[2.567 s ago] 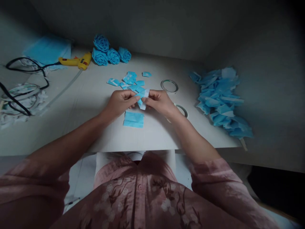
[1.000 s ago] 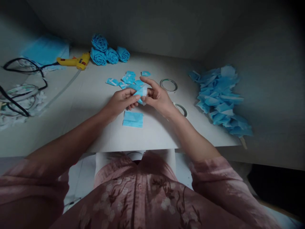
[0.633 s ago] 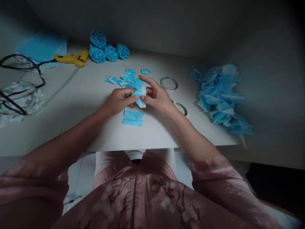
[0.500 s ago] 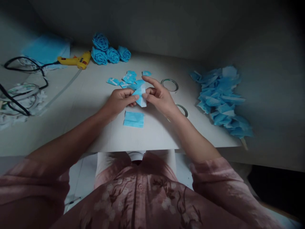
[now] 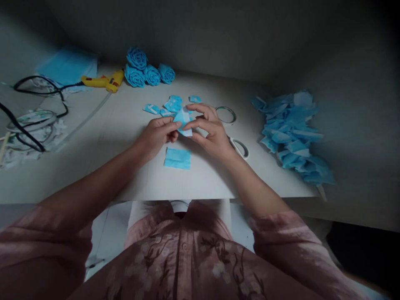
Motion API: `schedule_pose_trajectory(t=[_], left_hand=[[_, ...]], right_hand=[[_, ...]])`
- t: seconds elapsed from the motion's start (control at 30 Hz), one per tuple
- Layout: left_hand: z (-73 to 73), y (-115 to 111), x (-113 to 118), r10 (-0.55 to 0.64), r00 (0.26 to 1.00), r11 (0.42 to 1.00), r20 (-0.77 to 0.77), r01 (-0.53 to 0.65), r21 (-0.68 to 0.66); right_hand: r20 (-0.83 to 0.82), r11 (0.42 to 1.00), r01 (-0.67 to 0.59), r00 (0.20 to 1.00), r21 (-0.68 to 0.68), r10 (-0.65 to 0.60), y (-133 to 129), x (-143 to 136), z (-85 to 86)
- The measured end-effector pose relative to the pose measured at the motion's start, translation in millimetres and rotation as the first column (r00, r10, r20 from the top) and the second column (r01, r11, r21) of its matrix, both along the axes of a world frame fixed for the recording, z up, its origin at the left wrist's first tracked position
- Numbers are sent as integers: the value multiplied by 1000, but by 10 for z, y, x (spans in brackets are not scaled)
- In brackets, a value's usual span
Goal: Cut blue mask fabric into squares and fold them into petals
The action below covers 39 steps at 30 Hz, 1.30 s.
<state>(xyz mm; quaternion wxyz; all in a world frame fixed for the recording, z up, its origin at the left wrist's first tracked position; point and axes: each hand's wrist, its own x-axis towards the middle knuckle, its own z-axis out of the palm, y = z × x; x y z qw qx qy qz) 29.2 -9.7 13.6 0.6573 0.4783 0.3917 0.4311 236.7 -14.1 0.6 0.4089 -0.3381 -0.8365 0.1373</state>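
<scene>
A small folded piece of blue fabric [image 5: 180, 118] with a pale edge is pinched between the thumb and fingers of my left hand [image 5: 161, 132]. My right hand [image 5: 211, 130] has its fingers spread at the right side of that piece, fingertips at its edge and the thumb apart from it. Just below both hands, a flat blue rectangle of the same material [image 5: 177, 158] lies on the table. Several cut blue pieces [image 5: 173, 103] with white patches lie beyond my hands.
Scissors [image 5: 240, 148] lie partly under my right wrist, near a tape roll [image 5: 226, 115]. Blue rolled roses [image 5: 152, 75] stand at the back beside a yellow glue gun [image 5: 114, 81] with a black cord. A heap of blue scraps [image 5: 290, 129] covers the table's right side.
My right hand has loosened its pinch on the folded piece and its fingers have spread. My left hand keeps hold of the piece. The whole view has shifted slightly.
</scene>
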Motion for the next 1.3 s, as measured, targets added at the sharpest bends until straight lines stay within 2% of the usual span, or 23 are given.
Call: schedule_pose_trajectory(t=[0.2, 0.33, 0.5, 0.67, 0.8, 0.93, 1.3], left_hand=[[-55, 14, -5, 44, 997, 994, -64, -37, 102], [-101, 26, -13, 92, 992, 979, -87, -75, 188], [-104, 14, -10, 125, 982, 960, -140, -84, 267], [-51, -15, 0, 128, 972, 956, -195, -68, 285], [-30, -24, 3, 124, 969, 955, -215, -58, 291], [-49, -21, 0, 119, 970, 956, -214, -53, 290], [-18, -47, -5, 65, 964, 968, -258, 2, 253]], right_hand=[[-65, 998, -12, 998, -62, 8, -2, 1, 10], [-154, 984, -28, 988, -176, 0, -31, -20, 34], [-320, 925, -54, 944, -376, -75, -80, -81, 46], [-411, 881, -85, 902, -465, -130, -64, -130, 19], [-485, 844, -159, 865, -513, -131, -6, -141, -47], [-476, 815, -200, 873, -544, -104, 24, -125, -97], [-491, 819, -213, 866, -532, -94, 72, -134, -197]])
